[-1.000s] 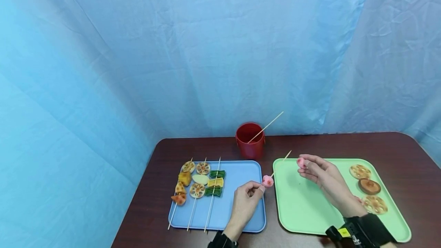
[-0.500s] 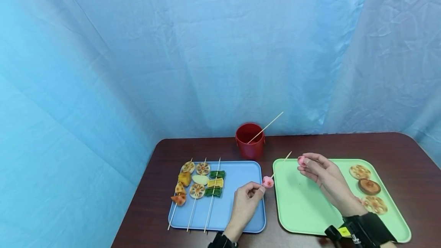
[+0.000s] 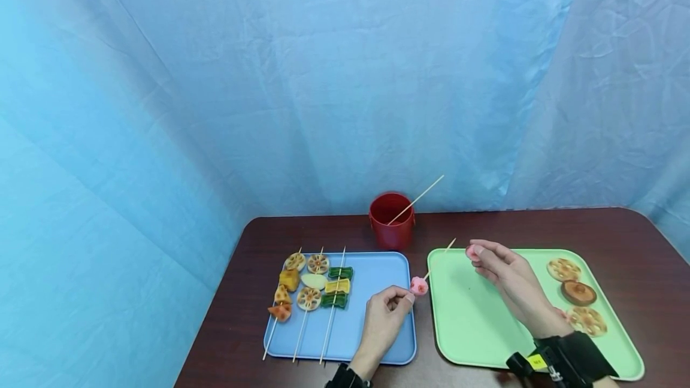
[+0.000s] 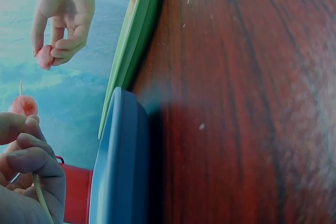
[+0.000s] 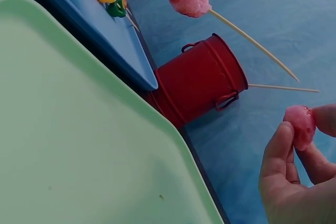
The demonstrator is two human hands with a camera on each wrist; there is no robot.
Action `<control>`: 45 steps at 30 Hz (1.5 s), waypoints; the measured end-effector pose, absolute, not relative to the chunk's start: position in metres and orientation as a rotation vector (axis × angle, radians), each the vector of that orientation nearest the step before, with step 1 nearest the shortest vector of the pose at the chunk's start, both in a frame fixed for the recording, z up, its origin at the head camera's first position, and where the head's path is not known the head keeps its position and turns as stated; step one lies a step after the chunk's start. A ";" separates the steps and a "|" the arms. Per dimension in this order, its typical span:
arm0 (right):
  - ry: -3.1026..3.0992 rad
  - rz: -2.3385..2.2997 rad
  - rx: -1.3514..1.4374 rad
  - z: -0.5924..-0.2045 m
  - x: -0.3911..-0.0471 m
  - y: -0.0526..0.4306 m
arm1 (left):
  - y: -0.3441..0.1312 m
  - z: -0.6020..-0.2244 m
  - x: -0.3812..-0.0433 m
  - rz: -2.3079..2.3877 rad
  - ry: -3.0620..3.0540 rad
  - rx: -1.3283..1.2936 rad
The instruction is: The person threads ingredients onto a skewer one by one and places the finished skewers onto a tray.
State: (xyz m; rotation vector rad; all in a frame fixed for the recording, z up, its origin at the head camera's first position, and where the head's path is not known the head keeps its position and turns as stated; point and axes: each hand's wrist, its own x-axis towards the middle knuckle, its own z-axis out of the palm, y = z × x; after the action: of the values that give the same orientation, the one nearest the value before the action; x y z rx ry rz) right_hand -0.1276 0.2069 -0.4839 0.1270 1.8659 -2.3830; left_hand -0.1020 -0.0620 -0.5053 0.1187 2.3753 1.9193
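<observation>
At the lower centre of the head view, the left hand [image 3: 384, 319] covers part of the blue rectangular tray [image 3: 398, 268] and hides the lower stretch of a thin pale wooden skewer [image 3: 442, 257]. At lower right, the right wrist mostly hides a small pink piece [image 3: 560, 314] on the light-green rectangular tray [image 3: 463, 322].

The left hand, fingers curled, grips the skewer just below the mottled pink ball [image 3: 418, 285] threaded on it. The right hand [image 3: 509, 283] pinches a second pink ball [image 3: 472, 252], partly covered by fingertips, apart from the skewer's bare tip.

The left hand slants up from the bottom edge; the right angles up and leftward over the green tray.
</observation>
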 end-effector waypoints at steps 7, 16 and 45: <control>1.667 -2.516 0.107 -0.484 -0.132 0.208 | -0.062 -0.505 -0.102 1.923 2.372 0.118; 1.653 -2.539 0.125 -0.481 -0.132 0.209 | -0.063 -0.509 -0.103 1.914 2.363 0.150; 1.651 -2.617 0.000 -0.477 -0.138 0.199 | -0.062 -0.511 -0.100 1.888 2.313 0.200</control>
State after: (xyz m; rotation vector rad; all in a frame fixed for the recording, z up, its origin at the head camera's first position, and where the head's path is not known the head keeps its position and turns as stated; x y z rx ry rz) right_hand -0.1379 0.1987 -0.4769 -0.0003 1.6513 -2.6173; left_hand -0.0995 -0.0616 -0.5111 0.1999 2.3131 1.8885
